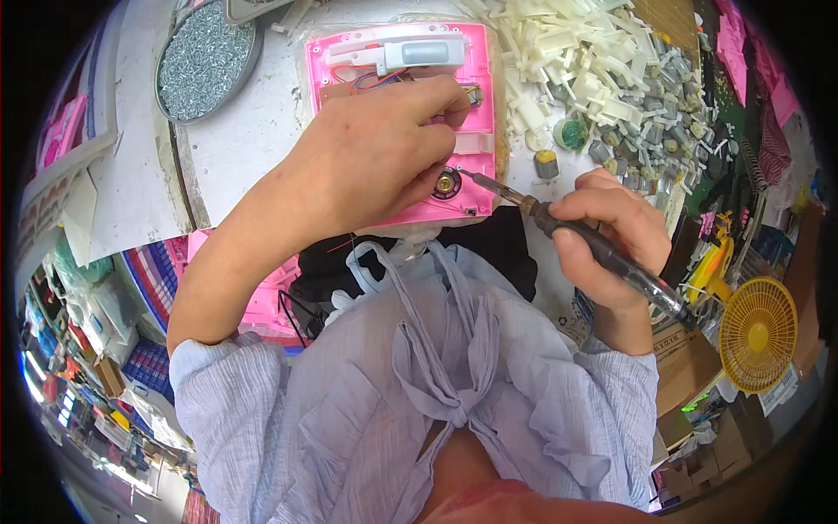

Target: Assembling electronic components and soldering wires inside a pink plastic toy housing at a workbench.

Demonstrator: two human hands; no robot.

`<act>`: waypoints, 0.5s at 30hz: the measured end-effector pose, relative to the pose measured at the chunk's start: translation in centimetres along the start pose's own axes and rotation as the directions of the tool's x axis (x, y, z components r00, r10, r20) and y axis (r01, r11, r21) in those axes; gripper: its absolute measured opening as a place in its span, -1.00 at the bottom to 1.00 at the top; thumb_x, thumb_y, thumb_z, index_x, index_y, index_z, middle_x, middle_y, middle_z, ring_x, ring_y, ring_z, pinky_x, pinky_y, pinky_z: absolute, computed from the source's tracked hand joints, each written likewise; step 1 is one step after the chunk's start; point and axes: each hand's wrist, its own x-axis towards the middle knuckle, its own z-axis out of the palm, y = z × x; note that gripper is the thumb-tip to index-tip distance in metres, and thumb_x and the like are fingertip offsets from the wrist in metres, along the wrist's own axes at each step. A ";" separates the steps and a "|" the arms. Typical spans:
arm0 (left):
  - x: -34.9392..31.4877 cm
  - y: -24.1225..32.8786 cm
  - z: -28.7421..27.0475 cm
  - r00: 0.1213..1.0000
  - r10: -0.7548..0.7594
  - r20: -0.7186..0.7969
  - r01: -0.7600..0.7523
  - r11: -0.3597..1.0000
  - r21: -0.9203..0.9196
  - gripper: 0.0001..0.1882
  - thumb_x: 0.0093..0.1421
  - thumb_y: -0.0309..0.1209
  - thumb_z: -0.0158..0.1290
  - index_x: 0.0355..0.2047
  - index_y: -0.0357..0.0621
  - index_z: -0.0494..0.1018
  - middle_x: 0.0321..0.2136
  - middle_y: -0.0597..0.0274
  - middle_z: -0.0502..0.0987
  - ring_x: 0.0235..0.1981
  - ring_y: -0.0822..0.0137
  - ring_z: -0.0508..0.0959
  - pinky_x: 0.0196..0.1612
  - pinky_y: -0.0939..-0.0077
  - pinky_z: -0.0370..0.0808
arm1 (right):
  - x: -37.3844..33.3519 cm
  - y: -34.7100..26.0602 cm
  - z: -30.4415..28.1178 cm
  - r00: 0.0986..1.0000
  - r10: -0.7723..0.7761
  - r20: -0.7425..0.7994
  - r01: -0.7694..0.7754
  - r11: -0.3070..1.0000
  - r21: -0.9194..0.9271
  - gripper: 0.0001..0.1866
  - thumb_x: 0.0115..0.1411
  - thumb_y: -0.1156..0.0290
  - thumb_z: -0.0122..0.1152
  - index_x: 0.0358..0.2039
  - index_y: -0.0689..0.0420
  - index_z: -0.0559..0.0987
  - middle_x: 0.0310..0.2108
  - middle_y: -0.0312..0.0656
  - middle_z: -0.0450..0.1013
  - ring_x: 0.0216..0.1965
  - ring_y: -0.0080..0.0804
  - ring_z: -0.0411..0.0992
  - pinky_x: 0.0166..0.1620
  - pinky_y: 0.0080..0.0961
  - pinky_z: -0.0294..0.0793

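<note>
Clock read from mid-view, 12 pointing away from the wearer. Nearest, at 6: pale blue tied top (459, 410). Right hand (615, 229), 2:30, closed around a dark-handled tool (602, 251), its slim metal tip slanting toward 10. Left hand (388, 144), 11:30, fingers bent over the pink casing (476, 65); whether they pinch anything, cannot tell. Casing lies at 12, with coloured wires (371, 81) and a round speaker-like part (447, 182); tool tip just beside that part, contact unclear. Worktop (240, 144) whitish, scuffed, dark seam at 10. On it, a round dish (253, 68) of small silvery metal pieces (202, 61), 10:30; loose heap of off-white plastic parts (567, 44), 1:30; grey blocks (672, 144) spilling toward 2. Beyond the edge: yellow fan (758, 336), 3:30; cardboard box (679, 362), 4. Farthest, 8: crowded room, lit strips (35, 389), detail too small.
</note>
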 end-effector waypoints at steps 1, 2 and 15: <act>0.0 0.0 0.0 1.000 0.001 -0.001 -0.001 1.000 0.001 -0.84 -0.01 -0.56 0.25 -0.47 -0.17 0.46 -0.15 0.23 0.54 -0.22 0.19 0.62 -0.30 0.37 0.58 | -0.2 0.1 -0.1 1.000 -0.001 -0.019 0.002 1.000 0.014 -0.76 -0.04 0.58 0.43 -0.30 0.22 0.63 -0.58 -0.25 0.47 -0.58 -0.45 0.36 -0.47 -0.52 0.28; 0.0 0.0 0.0 1.000 0.004 -0.002 -0.004 1.000 0.000 -0.84 -0.01 -0.56 0.25 -0.47 -0.17 0.46 -0.15 0.23 0.53 -0.22 0.18 0.61 -0.30 0.37 0.58 | -0.3 0.1 -0.2 1.000 0.000 -0.022 0.000 1.000 0.019 -0.76 -0.04 0.57 0.42 -0.29 0.23 0.63 -0.58 -0.25 0.47 -0.58 -0.45 0.36 -0.47 -0.52 0.28; -0.2 0.2 -0.1 1.000 0.019 -0.019 -0.019 0.999 0.031 -0.81 -0.04 -0.53 0.28 -0.39 -0.13 0.53 -0.15 0.21 0.52 -0.23 0.15 0.60 -0.29 0.32 0.58 | -0.7 0.4 -0.9 0.995 0.001 -0.103 0.003 0.999 0.041 -0.78 0.02 0.52 0.39 -0.29 0.29 0.63 -0.57 -0.21 0.47 -0.58 -0.48 0.33 -0.48 -0.55 0.24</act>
